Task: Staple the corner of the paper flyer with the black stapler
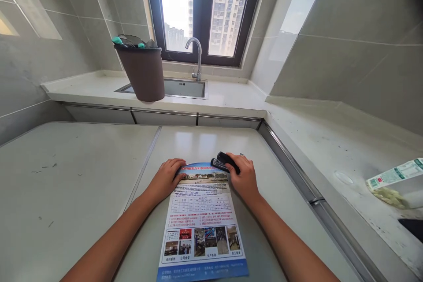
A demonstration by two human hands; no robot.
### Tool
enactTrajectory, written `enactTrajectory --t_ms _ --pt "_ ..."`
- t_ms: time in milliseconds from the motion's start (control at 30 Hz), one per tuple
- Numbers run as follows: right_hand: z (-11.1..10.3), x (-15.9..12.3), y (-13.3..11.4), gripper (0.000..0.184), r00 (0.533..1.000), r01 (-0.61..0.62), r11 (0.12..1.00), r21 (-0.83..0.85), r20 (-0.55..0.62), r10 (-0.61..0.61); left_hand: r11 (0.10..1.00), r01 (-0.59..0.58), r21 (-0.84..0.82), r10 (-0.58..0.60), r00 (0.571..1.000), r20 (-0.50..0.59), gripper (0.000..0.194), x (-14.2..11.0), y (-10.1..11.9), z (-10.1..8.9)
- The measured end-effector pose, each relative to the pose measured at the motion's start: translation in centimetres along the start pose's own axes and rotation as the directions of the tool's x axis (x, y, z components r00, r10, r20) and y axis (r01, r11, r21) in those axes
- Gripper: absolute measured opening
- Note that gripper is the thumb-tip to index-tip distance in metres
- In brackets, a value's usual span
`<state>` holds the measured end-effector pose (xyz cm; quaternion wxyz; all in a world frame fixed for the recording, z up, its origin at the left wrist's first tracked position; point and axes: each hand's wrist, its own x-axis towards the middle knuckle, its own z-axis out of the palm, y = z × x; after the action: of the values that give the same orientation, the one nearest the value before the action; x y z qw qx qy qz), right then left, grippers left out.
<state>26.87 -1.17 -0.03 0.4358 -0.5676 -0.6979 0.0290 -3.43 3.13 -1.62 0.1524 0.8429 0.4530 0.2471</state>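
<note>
A printed flyer [201,207] with red headings, a table and small photos lies flat on the pale table in front of me. My left hand [172,174] grips the flyer's upper left edge, thumb on top of the sheet. In my right hand [243,175] is a black stapler [225,162], its nose pointing left over the top right corner of the flyer. The stapler's jaws stand apart, and the paper's corner is beneath or between them; which of the two I cannot tell.
Beyond the table [82,185] runs a white counter [231,92] with a sink [185,88], a faucet [198,57] and a brown bin [143,72] holding bottles. On the right counter lies a green-and-white package [396,174]. Small dark bits [44,167] are scattered on the table's left.
</note>
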Motion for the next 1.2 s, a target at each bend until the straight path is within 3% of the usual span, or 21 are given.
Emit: enactTrajectory --t_ms 67,167,433,600,767,1200 --pt "-0.1 0.3 1.0 0.03 0.997 -0.061 0.996 -0.071 -0.043 0.058 0.998 0.046 -0.053 -0.046 0.999 -0.006 0.016 -0.1 0.2 -0.2" --pt "-0.1 0.4 1.6 0.03 0.991 -0.12 0.985 -0.125 -0.07 0.112 0.978 0.099 -0.185 -0.104 0.995 -0.014 0.015 -0.2 0.5 -0.9" --pt "-0.2 0.4 1.4 0.034 0.992 -0.078 0.99 -0.114 0.085 0.088 0.942 -0.01 -0.335 -0.037 0.99 -0.133 0.032 -0.1 0.1 -1.9" --pt "-0.8 0.5 0.3 0.021 0.986 -0.02 0.997 -0.071 0.162 0.031 0.936 0.046 -0.348 -0.115 0.977 -0.18 0.033 0.0 -0.2 -1.8" --pt "-0.9 0.5 -0.7 0.042 0.975 0.025 0.989 -0.146 0.224 0.009 0.927 0.073 -0.368 -0.145 0.975 -0.171 0.032 0.0 -0.4 -1.6" --pt "-1.1 -0.3 -2.3 0.035 0.959 0.007 0.975 -0.223 0.278 0.057 0.926 0.074 -0.37 -0.15 0.972 -0.181 0.034 0.0 -0.5 -1.4"
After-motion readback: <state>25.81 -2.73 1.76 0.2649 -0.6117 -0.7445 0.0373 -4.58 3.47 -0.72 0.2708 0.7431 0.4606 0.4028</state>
